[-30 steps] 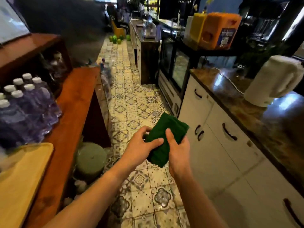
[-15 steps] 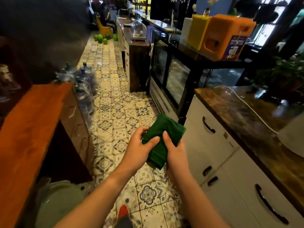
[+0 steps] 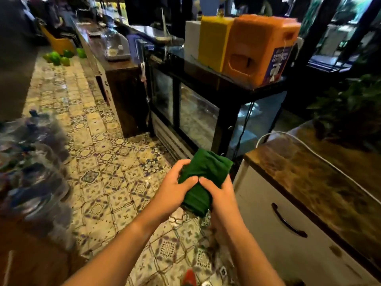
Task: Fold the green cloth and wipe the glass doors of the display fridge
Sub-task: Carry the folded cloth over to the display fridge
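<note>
Left hand (image 3: 172, 188) and right hand (image 3: 221, 195) both grip a folded green cloth (image 3: 203, 178), thumbs nearly touching, held over the tiled floor (image 3: 99, 162) near the display fridge (image 3: 195, 114).

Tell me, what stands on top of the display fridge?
On the display fridge stand an orange jug, a yellow container and a white box, side by side. Whatever is behind them is covered.
</note>
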Demonstrator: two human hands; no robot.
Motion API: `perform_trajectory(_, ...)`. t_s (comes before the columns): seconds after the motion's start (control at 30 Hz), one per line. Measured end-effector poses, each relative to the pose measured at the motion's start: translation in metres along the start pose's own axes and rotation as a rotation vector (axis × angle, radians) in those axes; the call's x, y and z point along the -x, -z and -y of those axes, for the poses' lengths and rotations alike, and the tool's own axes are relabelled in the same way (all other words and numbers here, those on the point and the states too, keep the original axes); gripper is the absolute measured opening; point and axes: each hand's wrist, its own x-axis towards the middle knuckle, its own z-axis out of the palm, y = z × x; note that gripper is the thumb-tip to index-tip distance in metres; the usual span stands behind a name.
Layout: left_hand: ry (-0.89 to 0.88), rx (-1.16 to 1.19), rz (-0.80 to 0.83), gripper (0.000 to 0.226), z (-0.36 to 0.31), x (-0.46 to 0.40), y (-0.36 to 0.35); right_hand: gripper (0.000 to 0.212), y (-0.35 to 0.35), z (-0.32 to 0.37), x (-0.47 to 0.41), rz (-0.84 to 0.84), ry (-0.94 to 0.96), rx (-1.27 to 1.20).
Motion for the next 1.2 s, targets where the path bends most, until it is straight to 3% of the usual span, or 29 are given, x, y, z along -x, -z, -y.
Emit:
perform_trajectory(0.17,-0.018,-0.051,0.019,0.028,0.019,-0.122,0.033,0.044,-0.021,-0.031,-0.110,-0.082,0.014,-0.003)
perform_trajectory(0.33,0.011,-0.103,0.128,0.038,0.028,-0.249,0.066,0.038,-0.033,-0.068,-0.235,-0.252,0.025,0.004)
perform_trajectory(0.5,0.094,-0.098,0.173,0.019,0.032,-0.372,0.104,0.035,-0.058,-0.088,-0.331,-0.293,-0.020,-0.044)
perform_trajectory(0.63,0.107,-0.063,0.220,0.019,0.046,-0.449,0.118,0.036,-0.068,-0.098,-0.390,-0.344,-0.018,0.066)
perform_trajectory(0.8,0.019,-0.099,0.302,0.047,0.080,-0.525,0.115,0.030,-0.066,-0.120,-0.453,-0.526,0.044,0.155)
perform_trajectory(1.03,-0.133,-0.197,0.467,0.032,0.128,-0.628,0.115,0.037,-0.067,-0.160,-0.542,-0.790,0.096,0.161)
perform_trajectory(1.1,-0.252,-0.229,0.520,0.032,0.141,-0.656,0.122,0.032,-0.073,-0.178,-0.559,-0.851,0.107,0.139)
perform_trajectory(1.2,-0.421,-0.217,0.584,0.030,0.168,-0.698,0.126,0.055,-0.072,-0.207,-0.582,-0.849,0.100,0.167)
